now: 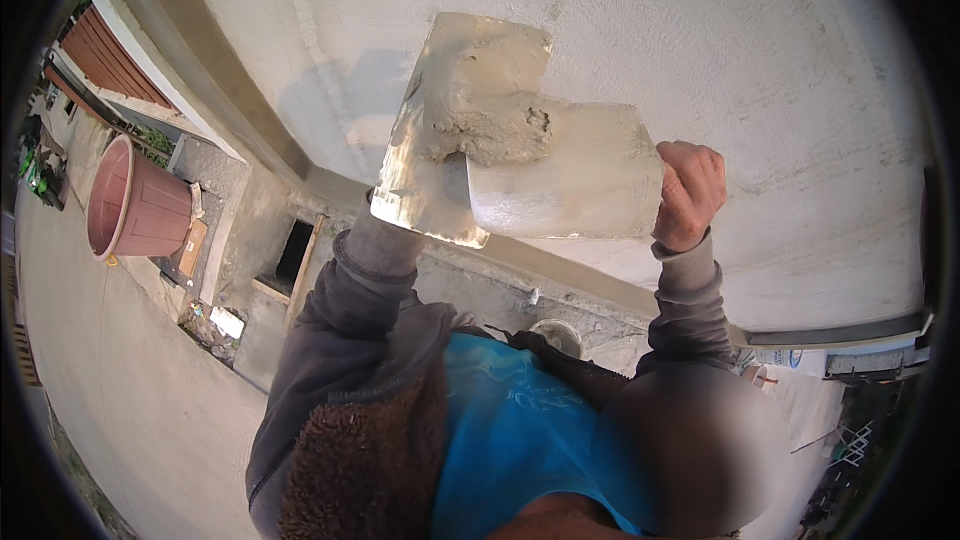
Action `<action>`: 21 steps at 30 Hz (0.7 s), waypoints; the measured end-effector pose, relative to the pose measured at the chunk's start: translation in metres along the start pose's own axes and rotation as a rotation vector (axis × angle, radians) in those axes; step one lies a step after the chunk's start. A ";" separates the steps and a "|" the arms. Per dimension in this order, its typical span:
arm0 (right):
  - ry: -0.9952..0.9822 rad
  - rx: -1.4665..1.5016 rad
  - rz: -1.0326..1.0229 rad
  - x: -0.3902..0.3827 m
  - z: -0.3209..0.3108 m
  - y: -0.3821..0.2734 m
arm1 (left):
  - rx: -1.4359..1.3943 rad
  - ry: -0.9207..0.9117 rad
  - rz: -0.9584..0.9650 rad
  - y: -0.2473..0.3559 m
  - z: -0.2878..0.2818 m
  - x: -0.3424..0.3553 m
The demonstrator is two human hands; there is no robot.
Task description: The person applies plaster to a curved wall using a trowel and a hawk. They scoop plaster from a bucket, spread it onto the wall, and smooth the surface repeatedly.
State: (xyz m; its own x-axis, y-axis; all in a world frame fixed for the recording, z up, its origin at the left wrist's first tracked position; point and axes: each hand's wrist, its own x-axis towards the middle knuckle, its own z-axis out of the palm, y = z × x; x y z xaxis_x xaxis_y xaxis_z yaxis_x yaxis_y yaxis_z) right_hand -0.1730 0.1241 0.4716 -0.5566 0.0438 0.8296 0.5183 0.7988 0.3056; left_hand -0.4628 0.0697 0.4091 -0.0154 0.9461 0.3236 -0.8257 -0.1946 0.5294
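In front of the wall, a narrow rectangular metal hawk (405, 180) bears a lump of wet grey mortar (490, 128). My left forearm (372, 252) reaches up behind this plate; the hand and its fingers are almost wholly hidden under it, supporting it from below. A plastering trowel (575, 180) overlaps the hawk's right side, its left edge against the mortar and its face smeared with it. My right hand (692, 195) is closed in a fist at the trowel's right end, gripping it; the handle itself is hidden.
A pale plastered wall (760, 90) fills the far side. On the left stands a large reddish-brown tub (145, 200), near a dark square opening (294, 252) in a concrete ledge. A round bucket (557, 337) sits below, partly behind my body. Pale concrete floor (130, 370) spreads at lower left.
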 end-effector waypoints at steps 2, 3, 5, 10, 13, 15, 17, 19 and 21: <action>0.019 -0.036 -0.025 0.003 0.004 0.008 | 0.109 0.015 0.016 0.003 -0.001 0.000; 0.016 -0.030 -0.009 0.003 0.004 0.009 | 0.150 0.011 0.025 0.006 -0.002 0.002; 0.033 -0.035 0.010 0.011 0.008 0.012 | 0.186 0.003 0.039 0.012 -0.002 0.002; 0.150 -0.133 0.099 0.058 0.029 0.008 | 0.134 -0.050 0.078 0.034 -0.018 0.018; 0.233 -0.306 0.116 0.091 0.021 0.017 | -0.101 -0.116 0.009 0.039 -0.025 0.030; 0.256 -0.399 0.099 0.128 0.020 0.022 | -0.330 -0.129 -0.094 0.053 -0.034 0.036; 0.263 -0.470 0.071 0.174 0.020 0.024 | -0.428 -0.179 -0.156 0.065 -0.061 0.043; 0.292 -0.519 0.035 0.212 0.027 0.030 | -0.462 -0.189 -0.131 0.073 -0.081 0.046; 0.321 -0.567 -0.017 0.232 0.026 0.036 | -0.510 -0.207 -0.139 0.066 -0.094 0.043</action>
State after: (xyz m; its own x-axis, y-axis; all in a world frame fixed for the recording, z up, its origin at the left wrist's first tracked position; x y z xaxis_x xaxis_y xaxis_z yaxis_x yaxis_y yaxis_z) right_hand -0.3003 0.1792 0.6631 -0.3917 -0.2174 0.8940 0.8222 0.3534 0.4462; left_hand -0.5712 0.1215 0.3844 0.1810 0.8731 0.4527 -0.9808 0.1263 0.1485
